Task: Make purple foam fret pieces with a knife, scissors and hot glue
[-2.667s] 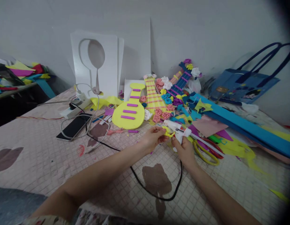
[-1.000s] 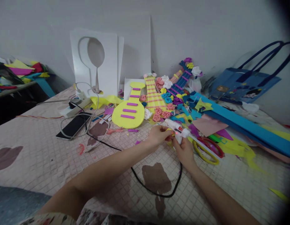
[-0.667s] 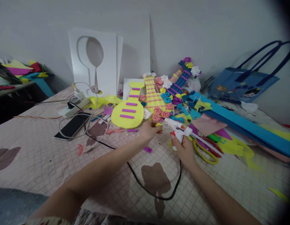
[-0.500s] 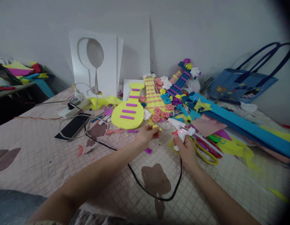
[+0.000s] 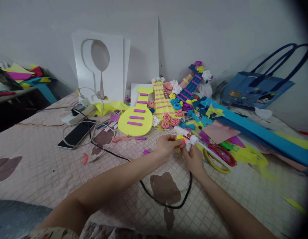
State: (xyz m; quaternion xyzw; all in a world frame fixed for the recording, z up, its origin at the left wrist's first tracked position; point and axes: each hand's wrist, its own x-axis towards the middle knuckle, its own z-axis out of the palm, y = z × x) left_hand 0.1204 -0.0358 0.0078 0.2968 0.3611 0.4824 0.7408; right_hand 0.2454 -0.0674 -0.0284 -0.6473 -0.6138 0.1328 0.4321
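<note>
My left hand point(image 5: 167, 145) pinches a small yellow paper piece point(image 5: 179, 137) close against the front of a white glue gun point(image 5: 191, 140). The fingers of my right hand point(image 5: 193, 157) are wrapped round the gun's handle, and a red light glows on it. A long white glue stick sticks out of its back, and a black cable hangs from it in a loop over the table. Behind my left hand lies a yellow guitar shape point(image 5: 135, 121) with purple strips. Farther back stands a yellow stringed guitar point(image 5: 162, 99) with paper roses round its base.
Scissors with yellow and red handles point(image 5: 220, 159) lie right of my right hand, among paper scraps and long blue strips point(image 5: 256, 129). A phone point(image 5: 77, 133), a power strip point(image 5: 79, 114) and cables are at left. A blue bag point(image 5: 256, 89) stands at back right.
My left hand has moved right with the yellow piece, up to the glue gun. My right hand has shifted slightly left, and the gun has turned a little.
</note>
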